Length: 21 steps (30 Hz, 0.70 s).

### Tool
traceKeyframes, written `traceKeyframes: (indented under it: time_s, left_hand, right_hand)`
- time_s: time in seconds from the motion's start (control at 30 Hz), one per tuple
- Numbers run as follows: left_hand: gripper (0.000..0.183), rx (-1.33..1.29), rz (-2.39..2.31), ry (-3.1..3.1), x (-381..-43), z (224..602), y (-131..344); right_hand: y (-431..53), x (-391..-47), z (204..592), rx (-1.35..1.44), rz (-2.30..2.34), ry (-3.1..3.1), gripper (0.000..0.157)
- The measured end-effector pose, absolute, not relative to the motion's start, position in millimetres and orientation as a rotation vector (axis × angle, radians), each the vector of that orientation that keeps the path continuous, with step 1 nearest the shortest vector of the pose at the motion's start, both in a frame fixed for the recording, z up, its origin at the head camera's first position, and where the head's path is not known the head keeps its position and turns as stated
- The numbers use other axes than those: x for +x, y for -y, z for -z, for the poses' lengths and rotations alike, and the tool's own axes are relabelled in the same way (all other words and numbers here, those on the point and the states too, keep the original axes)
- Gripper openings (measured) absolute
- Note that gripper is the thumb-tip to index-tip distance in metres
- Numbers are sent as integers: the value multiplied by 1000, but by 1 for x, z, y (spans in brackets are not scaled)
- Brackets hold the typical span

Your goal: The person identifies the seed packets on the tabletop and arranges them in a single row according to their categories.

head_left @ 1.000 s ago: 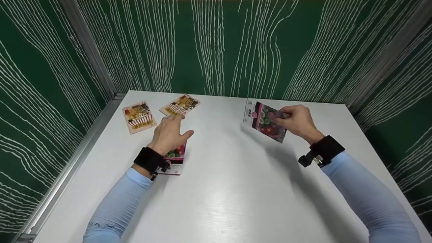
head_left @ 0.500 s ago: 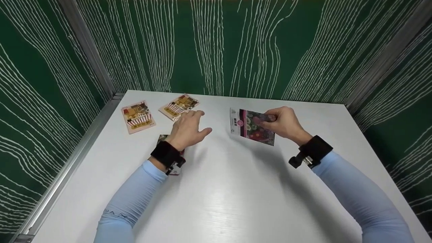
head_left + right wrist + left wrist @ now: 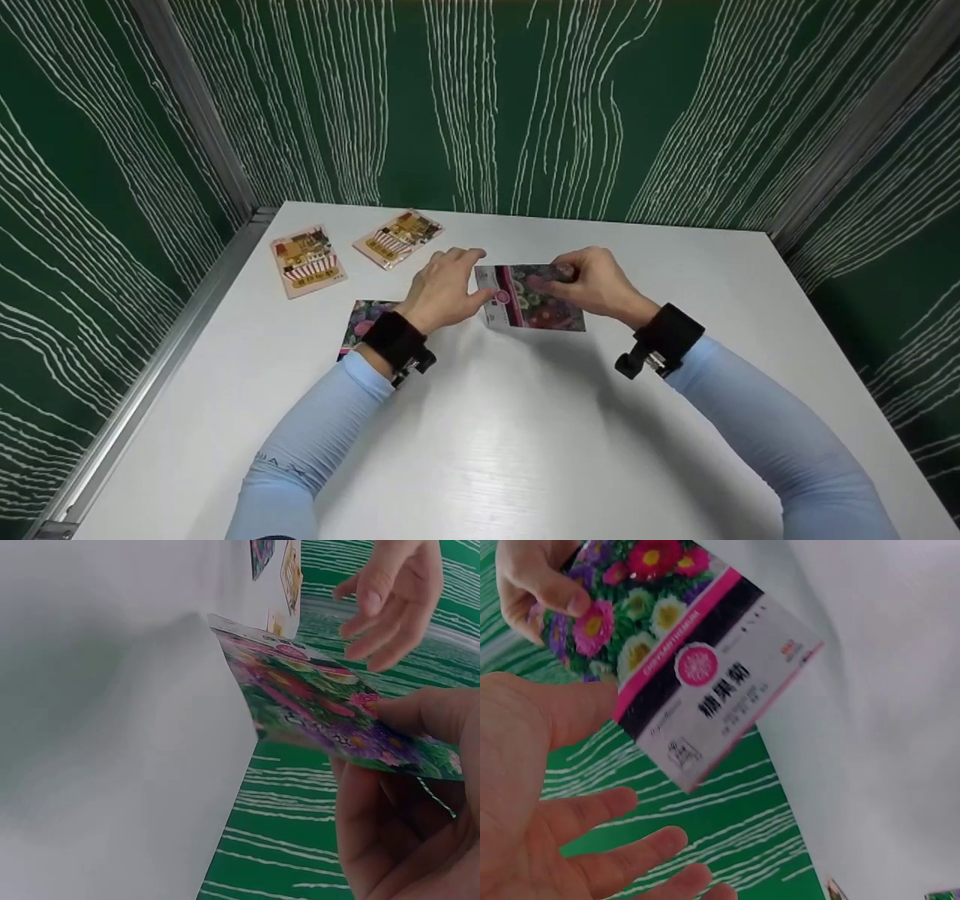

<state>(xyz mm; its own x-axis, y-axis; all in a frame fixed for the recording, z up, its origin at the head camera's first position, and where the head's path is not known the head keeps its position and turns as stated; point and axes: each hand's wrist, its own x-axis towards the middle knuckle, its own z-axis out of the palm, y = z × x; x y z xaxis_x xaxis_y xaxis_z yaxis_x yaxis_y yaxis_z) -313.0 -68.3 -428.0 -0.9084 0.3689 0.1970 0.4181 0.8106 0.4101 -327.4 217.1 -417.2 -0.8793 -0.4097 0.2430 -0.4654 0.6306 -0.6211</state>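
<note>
A flower seed packet, marked CHRYSANTHEMUM in the left wrist view, is held above the table by my right hand. The thumb lies on its flower picture and the curled fingers are behind, as the right wrist view shows. Its white printed end points left, toward my left hand. That hand has its fingers spread, the thumb right at the packet's edge. Under my left wrist another flower packet lies on the table, partly hidden by the wrist and hand.
Two pinkish packets with red-and-white stripes, one upright to view and one slanted, lie at the back left of the white table. Green walls with wavy white lines stand around the table's back and sides.
My right hand has carried the seed packet left and turned it more level. My left hand has moved right, off the packet lying on the table, toward the held one.
</note>
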Motion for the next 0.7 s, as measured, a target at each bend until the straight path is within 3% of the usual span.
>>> traceKeyframes:
  time_s: [0.2, 0.43, 0.7]
  left_hand:
    - [60, -678, 678, 2847, -312, 426, 54]
    - [36, -755, 703, 2822, -312, 426, 43]
    - [22, -755, 684, 2806, -310, 426, 44]
  right_hand:
    - [-203, -325, 418, 865, -1052, 2765, 36]
    - [-195, -323, 420, 926, -1050, 2743, 48]
    - [-197, -322, 422, 903, -1087, 2741, 20]
